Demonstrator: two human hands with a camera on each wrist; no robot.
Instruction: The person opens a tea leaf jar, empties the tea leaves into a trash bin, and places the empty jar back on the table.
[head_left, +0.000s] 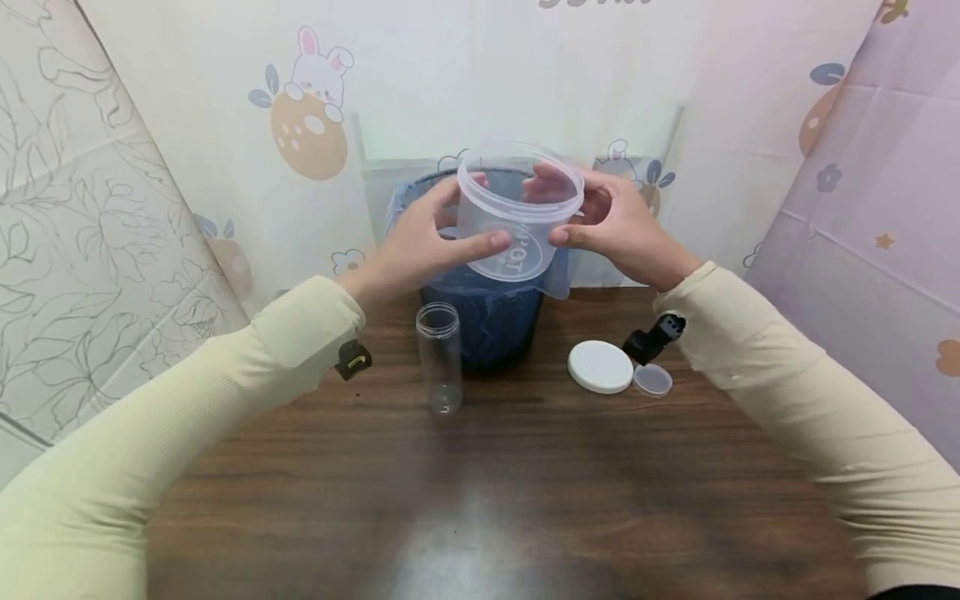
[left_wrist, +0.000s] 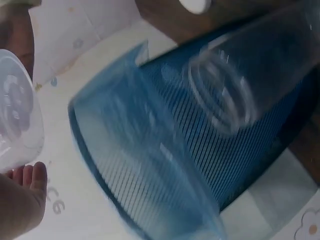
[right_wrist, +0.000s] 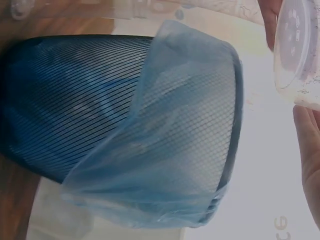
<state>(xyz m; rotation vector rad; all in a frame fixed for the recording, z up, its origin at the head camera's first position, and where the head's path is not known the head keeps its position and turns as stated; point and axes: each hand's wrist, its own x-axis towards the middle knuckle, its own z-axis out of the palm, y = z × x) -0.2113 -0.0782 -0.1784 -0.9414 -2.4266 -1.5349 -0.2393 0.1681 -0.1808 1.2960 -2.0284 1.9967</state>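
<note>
Both hands hold a clear plastic tub over the front of a mesh bin. Its rim is uncovered and faces up, and embossed lettering shows on it. My left hand grips the tub's left side, thumb at the front. From the right, my right hand grips it likewise, its far fingers seen through the plastic. The left wrist view catches part of the tub with fingers under it; in the right wrist view the tub is cut by the edge.
Behind the tub stands a dark blue mesh bin, lined with a blue plastic bag. A tall clear jar without a lid stands front left of it. Right of the bin, a white lid and a small translucent lid lie on the wooden table.
</note>
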